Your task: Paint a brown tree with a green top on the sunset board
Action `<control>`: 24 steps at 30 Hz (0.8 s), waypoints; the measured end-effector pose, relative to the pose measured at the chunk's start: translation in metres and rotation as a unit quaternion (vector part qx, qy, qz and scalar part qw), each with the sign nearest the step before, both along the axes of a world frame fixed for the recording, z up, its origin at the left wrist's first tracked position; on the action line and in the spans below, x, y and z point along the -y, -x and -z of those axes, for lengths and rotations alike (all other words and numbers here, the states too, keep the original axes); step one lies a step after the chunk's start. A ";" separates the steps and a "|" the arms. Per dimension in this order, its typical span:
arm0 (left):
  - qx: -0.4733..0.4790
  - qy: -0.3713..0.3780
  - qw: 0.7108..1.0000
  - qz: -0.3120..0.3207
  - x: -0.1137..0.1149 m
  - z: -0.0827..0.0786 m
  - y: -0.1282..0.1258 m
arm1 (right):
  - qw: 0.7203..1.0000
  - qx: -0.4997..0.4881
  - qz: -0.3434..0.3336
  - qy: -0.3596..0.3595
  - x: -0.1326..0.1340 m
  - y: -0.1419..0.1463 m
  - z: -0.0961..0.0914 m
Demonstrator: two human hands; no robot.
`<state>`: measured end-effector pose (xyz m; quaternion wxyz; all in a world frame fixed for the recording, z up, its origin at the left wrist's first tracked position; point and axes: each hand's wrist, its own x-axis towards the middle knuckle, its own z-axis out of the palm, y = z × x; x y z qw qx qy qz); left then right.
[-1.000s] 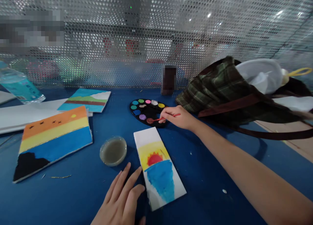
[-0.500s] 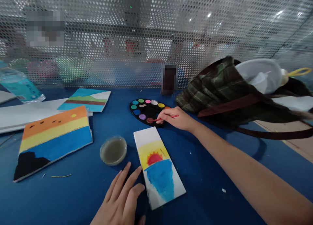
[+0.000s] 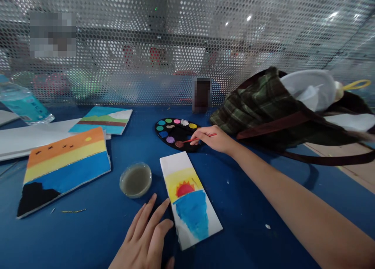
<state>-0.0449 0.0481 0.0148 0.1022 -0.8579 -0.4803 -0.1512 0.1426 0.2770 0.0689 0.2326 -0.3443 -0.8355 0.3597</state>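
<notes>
The brush [image 3: 190, 140] was held in the right hand [image 3: 213, 139], with its fingers pinched narrow around the red stick, perhaps so that the tip could be turned with care. The tip was put at the brown paint [image 3: 179, 144] on the palette [image 3: 182, 134]. The picture [image 3: 191, 210] was laid flat on the blue surface [image 3: 246, 218], near the palette, likely so that little reach was needed. The left hand [image 3: 146, 230] was placed beside it, fingers spread and nothing held, maybe to keep it from sliding; whether its edge was touched could not be told. The bowl [image 3: 122, 185] of grey water [image 3: 136, 179] was set close by, maybe for easy rinsing
</notes>
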 end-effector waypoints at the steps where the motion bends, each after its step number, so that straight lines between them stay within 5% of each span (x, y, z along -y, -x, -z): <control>1: 0.001 0.000 1.000 0.000 0.000 0.000 0.000 | 1.000 0.000 -0.004 0.012 0.000 0.000 0.001; 6: 0.009 -0.019 1.000 0.009 -0.002 -0.001 -0.002 | 0.997 -0.064 0.000 0.035 0.002 -0.001 -0.008; 11: 0.005 -0.051 0.999 0.015 -0.004 -0.006 -0.005 | 0.991 -0.128 0.033 -0.021 0.020 -0.004 -0.045; 15: 0.022 -0.050 0.998 0.010 -0.004 -0.008 -0.006 | 0.996 -0.070 0.035 -0.047 0.054 -0.015 -0.066; 20: -0.001 -0.049 0.999 0.010 -0.005 -0.007 -0.006 | 0.993 0.068 0.058 -0.080 0.106 -0.044 -0.043; 24: -0.009 -0.055 0.998 0.013 -0.002 -0.006 -0.003 | 0.986 0.037 0.139 -0.088 0.131 -0.059 -0.010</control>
